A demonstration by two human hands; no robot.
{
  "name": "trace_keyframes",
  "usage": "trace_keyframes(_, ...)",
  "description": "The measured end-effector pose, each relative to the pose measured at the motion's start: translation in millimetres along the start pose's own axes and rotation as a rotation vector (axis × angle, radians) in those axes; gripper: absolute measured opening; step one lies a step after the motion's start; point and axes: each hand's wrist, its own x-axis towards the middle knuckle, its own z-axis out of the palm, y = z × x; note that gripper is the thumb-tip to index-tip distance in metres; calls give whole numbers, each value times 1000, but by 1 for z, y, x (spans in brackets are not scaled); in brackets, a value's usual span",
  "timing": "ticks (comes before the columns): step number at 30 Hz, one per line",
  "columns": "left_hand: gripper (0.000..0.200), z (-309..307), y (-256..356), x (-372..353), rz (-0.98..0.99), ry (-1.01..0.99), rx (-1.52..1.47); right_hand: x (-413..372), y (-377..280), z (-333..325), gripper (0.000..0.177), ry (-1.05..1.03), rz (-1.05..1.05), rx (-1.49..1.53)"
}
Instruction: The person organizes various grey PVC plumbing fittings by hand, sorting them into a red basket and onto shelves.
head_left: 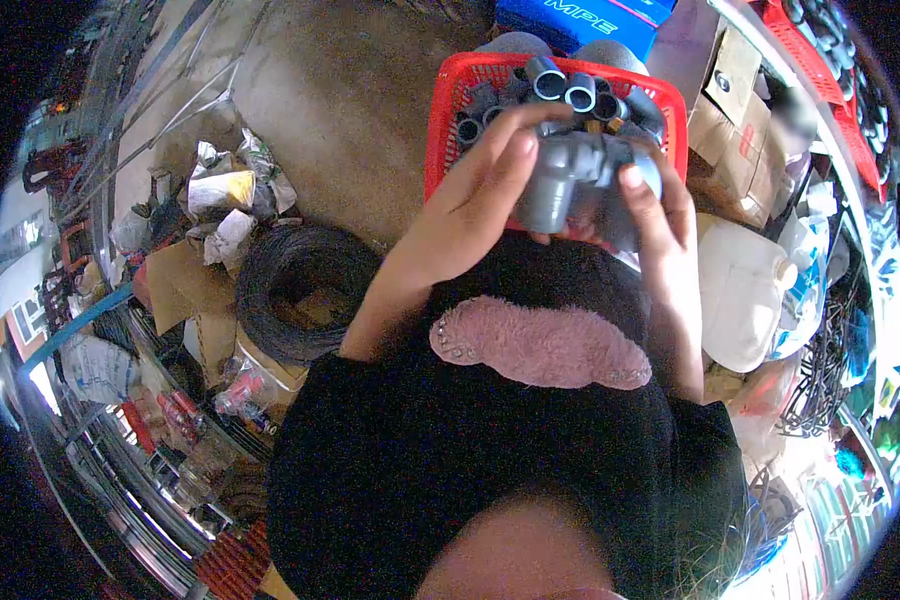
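Note:
Grey pipe fittings (548, 190), partly smeared by motion, are held between my two hands above the near part of a red basket (436, 130). My left hand (490, 185) wraps round their left side, its thumb against the grey plastic. On the right side, my right hand (660, 205) grips them with its thumb on top. How many pieces are held I cannot tell. More grey pipe fittings (545, 78) with round openings fill the basket behind my hands, a few of them showing brass-coloured parts.
A blue box (580, 25) stands behind the basket. Cardboard boxes (735, 150) and a white jug (740, 290) are at the right. A black coil (255, 300) and crumpled packaging (230, 195) lie at the left, beside concrete floor (340, 110).

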Motion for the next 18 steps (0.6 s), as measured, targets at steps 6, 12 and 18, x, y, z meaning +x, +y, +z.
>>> trace_keyframes(6, 28, -61, -24, 21, 363, 287, 893, 14, 18, -34, 53, 326, -42, 199)
trace_keyframes(12, 35, -71, -34, 34, 330, 176, 1062, 22, 30, -85, 35, 453, -114, -199)
trace_keyframes(18, 57, -47, -38, 77, 519, 9, 1270, 48, -6, -73, 37, 460, -17, 244)
